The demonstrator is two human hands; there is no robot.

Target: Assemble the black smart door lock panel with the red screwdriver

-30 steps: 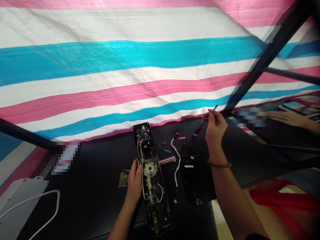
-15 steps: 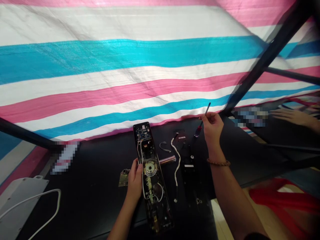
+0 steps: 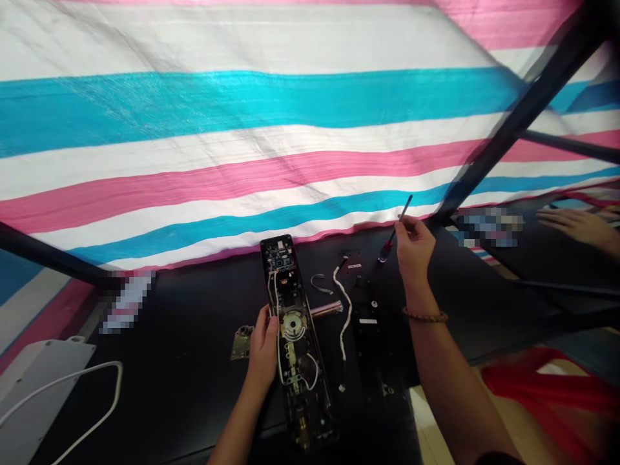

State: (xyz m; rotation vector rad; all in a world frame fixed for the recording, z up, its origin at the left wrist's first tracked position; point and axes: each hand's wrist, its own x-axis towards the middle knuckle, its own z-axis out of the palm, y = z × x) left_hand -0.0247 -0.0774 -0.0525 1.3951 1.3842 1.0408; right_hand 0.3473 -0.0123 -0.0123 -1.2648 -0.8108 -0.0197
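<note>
My left hand [image 3: 264,352] grips the left side of a long black device housing [image 3: 320,361] that lies open on the table. Inside it are a blue circuit board [image 3: 281,258] at the far end, a round metal part [image 3: 294,327] in the middle and thin white wires. Right of the housing, my right hand [image 3: 415,245] is closed, its fingertips pinching the shaft of a screwdriver [image 3: 386,250]. The red and clear handle points down towards the table, while the shaft slants up and right. A small metal plate [image 3: 241,343] rests just left of my left hand.
A white sleeved cable [image 3: 345,303], a short grey cable [image 3: 320,284], a copper-coloured cylinder [image 3: 327,309] and a black panel [image 3: 371,342] lie right of the housing. At left is a grey box [image 3: 46,381] with a white cord. Another person's hand [image 3: 576,223] shows at far right.
The screwdriver leans slightly more to the right in my right hand. My left hand keeps its hold on the housing; the view has shifted a little.
</note>
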